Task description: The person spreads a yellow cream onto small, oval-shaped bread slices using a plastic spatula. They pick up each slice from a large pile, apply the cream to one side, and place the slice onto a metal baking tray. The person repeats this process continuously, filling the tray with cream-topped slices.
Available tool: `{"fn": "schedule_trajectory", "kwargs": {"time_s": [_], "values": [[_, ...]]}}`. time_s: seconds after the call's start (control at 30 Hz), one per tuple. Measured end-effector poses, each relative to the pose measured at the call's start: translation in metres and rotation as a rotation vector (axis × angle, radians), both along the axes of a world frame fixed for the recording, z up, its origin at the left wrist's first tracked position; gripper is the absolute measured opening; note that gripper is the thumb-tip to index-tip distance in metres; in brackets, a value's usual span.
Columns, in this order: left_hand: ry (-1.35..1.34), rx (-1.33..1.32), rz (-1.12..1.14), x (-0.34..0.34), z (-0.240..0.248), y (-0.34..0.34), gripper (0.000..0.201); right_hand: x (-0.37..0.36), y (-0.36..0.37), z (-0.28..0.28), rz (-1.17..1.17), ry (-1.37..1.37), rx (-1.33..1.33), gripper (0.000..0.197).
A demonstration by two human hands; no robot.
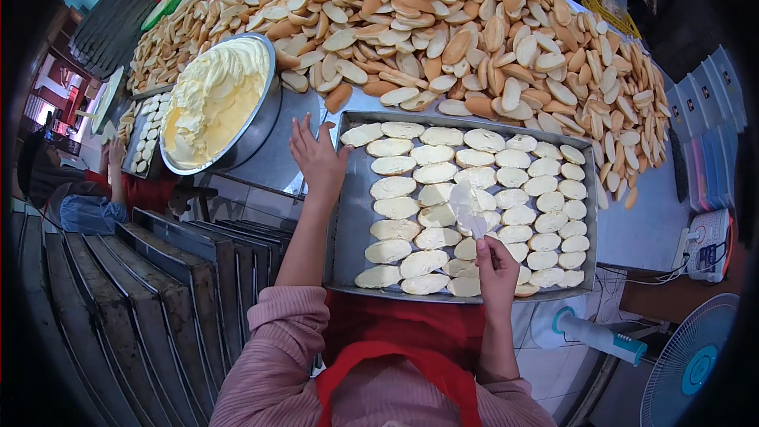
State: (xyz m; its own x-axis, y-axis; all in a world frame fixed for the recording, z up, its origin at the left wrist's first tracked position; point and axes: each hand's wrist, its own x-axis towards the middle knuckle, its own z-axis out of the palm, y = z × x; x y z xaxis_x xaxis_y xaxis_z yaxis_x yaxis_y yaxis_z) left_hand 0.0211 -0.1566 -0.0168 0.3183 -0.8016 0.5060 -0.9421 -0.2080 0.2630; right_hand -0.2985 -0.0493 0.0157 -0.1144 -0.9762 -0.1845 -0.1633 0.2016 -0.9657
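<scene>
My right hand (pixel 496 270) grips a spatula (pixel 462 199), whose pale, cream-smeared blade is over the middle of a metal tray (pixel 353 213). Rows of halved bread slices (pixel 424 261) fill most of that tray, their upper faces coated with pale yellow cream. At the tray's far left corner is my left hand (pixel 319 156), fingers spread and holding nothing; whether it touches the rim I cannot tell. Left of it a large metal bowl (pixel 271 83) is heaped with whipped yellow cream (pixel 213 99). Beyond the tray, a big pile of oval bread halves (pixel 443 32) covers the metal table (pixel 632 229).
Empty trays (pixel 142 285) stand in a row at the lower left. Another person's hand (pixel 116 154) is by a second tray (pixel 146 138) at the far left. A fan (pixel 696 368) stands lower right, below a power box with cables (pixel 708 245) and plastic containers (pixel 704 103).
</scene>
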Motion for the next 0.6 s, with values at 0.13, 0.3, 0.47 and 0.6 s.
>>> {"fn": "schedule_trajectory", "kwargs": {"time_s": [0.13, 0.3, 0.47, 0.6], "values": [[-0.044, 0.044, -0.039, 0.0, -0.001, -0.002, 0.047, -0.001, 0.001, -0.003, 0.005, 0.02, -0.011, 0.028], [-0.079, 0.035, -0.082, 0.001, -0.006, -0.001, 0.038, -0.001, 0.001, 0.0, 0.01, 0.0, 0.026, 0.028], [-0.155, 0.089, -0.129, 0.005, -0.005, -0.004, 0.037, 0.001, 0.001, 0.001, 0.005, -0.021, 0.021, 0.028], [-0.201, 0.177, -0.225, 0.003, 0.007, -0.005, 0.038, -0.001, 0.001, 0.001, 0.005, -0.007, 0.008, 0.027]]}}
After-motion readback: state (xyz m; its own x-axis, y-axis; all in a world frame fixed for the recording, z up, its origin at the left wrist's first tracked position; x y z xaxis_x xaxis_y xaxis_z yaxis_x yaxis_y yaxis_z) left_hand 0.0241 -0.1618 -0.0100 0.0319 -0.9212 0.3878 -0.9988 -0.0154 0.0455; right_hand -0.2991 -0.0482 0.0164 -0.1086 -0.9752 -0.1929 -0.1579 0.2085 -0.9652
